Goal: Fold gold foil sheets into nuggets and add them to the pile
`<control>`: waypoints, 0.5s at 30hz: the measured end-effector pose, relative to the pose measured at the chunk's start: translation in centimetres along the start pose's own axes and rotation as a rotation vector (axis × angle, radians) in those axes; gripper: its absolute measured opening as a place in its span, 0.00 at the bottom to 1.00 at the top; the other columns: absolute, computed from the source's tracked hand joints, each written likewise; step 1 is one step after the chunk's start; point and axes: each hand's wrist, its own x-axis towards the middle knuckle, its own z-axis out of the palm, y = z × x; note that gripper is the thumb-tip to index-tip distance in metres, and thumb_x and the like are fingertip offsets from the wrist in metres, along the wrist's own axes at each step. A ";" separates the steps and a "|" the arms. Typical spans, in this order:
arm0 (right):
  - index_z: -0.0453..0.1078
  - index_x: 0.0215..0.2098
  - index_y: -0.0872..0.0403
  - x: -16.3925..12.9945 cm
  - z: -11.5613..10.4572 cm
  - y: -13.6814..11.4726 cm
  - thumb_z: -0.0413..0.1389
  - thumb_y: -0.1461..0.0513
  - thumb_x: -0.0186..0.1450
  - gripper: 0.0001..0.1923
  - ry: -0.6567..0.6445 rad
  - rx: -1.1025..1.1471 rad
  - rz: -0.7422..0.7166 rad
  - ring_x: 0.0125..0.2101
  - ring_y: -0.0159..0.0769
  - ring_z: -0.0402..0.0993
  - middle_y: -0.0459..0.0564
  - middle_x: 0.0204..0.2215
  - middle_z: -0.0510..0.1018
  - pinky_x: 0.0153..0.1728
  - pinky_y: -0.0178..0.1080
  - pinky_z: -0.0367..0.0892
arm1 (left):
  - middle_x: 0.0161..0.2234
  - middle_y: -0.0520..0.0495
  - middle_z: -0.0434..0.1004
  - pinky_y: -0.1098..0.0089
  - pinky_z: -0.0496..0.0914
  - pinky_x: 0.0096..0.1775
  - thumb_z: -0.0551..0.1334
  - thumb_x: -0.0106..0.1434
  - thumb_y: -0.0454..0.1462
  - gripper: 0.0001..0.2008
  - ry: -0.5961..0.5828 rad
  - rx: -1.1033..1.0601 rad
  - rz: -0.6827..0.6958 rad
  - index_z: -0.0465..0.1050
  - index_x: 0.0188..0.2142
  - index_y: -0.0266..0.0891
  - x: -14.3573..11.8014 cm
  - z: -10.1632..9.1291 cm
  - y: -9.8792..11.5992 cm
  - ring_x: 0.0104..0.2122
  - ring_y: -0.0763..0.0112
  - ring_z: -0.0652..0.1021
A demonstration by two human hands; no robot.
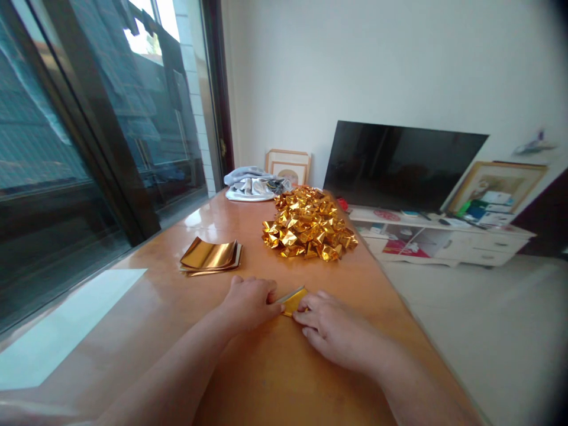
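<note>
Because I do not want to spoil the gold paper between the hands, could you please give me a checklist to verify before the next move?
1. Left hand at the paper: ok, its thumb touches the left end.
2. Right hand at the paper: ok, its fingers are on the right side.
3. Paper's folded edges aligned: cannot tell, too small and partly covered.
4. Stack apart from the hands: ok, beyond the left hand.
5. Stack neat: not ok, the top sheet curls and edges are uneven.
6. Heap apart from the hands: ok, farther along the table.
</note>
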 end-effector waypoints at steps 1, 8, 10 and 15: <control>0.77 0.43 0.51 -0.1 -0.1 0.0 0.51 0.63 0.68 0.13 -0.009 -0.020 0.002 0.46 0.41 0.67 0.52 0.43 0.75 0.50 0.42 0.63 | 0.30 0.50 0.78 0.63 0.56 0.37 0.61 0.59 0.51 0.15 -0.001 -0.006 -0.002 0.71 0.30 0.43 0.0 0.0 0.0 0.34 0.61 0.75; 0.78 0.43 0.51 -0.3 -0.2 0.0 0.49 0.60 0.70 0.14 -0.004 -0.035 0.016 0.45 0.41 0.67 0.52 0.43 0.76 0.50 0.42 0.63 | 0.29 0.52 0.77 0.64 0.55 0.36 0.59 0.61 0.48 0.13 0.004 -0.029 0.012 0.70 0.30 0.43 0.0 0.1 -0.1 0.32 0.62 0.75; 0.78 0.44 0.50 -0.3 -0.2 -0.1 0.50 0.60 0.70 0.15 0.003 -0.024 0.015 0.46 0.42 0.67 0.52 0.43 0.76 0.51 0.42 0.62 | 0.28 0.52 0.77 0.64 0.54 0.36 0.58 0.61 0.46 0.11 0.017 -0.006 0.019 0.70 0.29 0.43 0.0 0.2 -0.1 0.32 0.63 0.74; 0.78 0.44 0.50 -0.3 -0.2 0.0 0.50 0.61 0.69 0.14 0.029 -0.027 0.020 0.45 0.42 0.67 0.52 0.42 0.76 0.51 0.43 0.62 | 0.27 0.50 0.76 0.64 0.54 0.35 0.56 0.64 0.48 0.14 0.051 0.070 0.029 0.69 0.28 0.43 0.2 0.2 0.5 0.31 0.62 0.74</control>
